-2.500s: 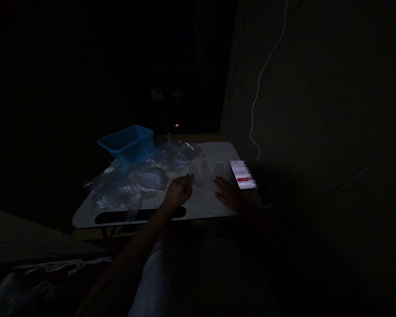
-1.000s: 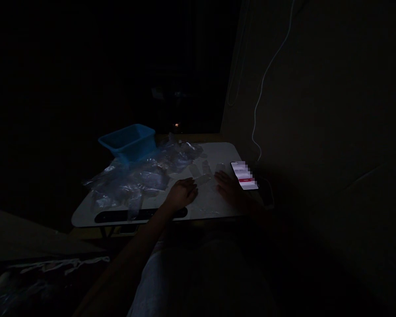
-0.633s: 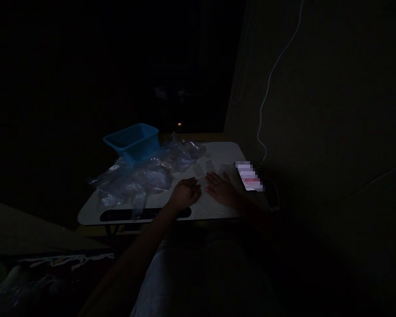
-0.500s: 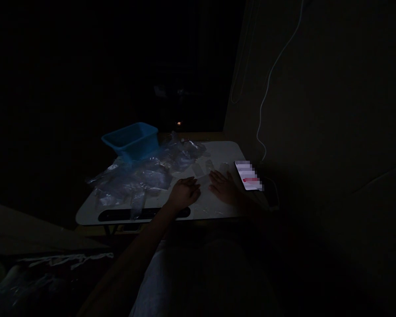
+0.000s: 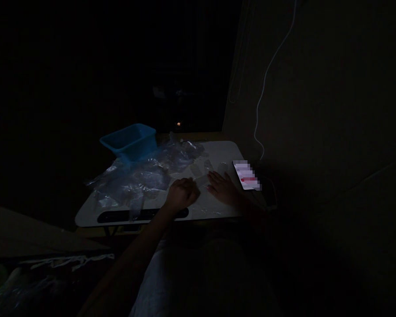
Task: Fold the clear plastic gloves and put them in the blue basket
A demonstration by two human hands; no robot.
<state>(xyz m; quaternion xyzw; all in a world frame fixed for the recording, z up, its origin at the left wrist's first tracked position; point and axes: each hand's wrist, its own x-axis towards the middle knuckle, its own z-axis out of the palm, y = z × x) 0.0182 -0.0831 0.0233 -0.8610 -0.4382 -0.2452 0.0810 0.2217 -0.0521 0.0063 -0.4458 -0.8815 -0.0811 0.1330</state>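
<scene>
In the dim light, my left hand (image 5: 183, 193) is closed over the white folding table (image 5: 218, 149), its fingers curled under so that what they hold, if anything, is hidden. My right hand (image 5: 222, 187) lies palm down with fingers stretched, pressing near a pale, see-through sheet (image 5: 203, 180) that shows between both hands. Just beyond the fingertips are several small clear plastic pieces (image 5: 208, 165). A heap of crumpled clear plastic bags (image 5: 148, 176) spreads to the left of my left hand.
A blue plastic basin (image 5: 132, 143) stands at the table's back left. On the right edge rests a lit phone (image 5: 246, 175), with a white cable (image 5: 258, 105) hanging along the wall nearby. A dark slot (image 5: 128, 215) runs along the front edge.
My left hand's fingers have curled in from a more stretched pose. My right hand stays flat in nearly the same spot. The view has shifted slightly.
</scene>
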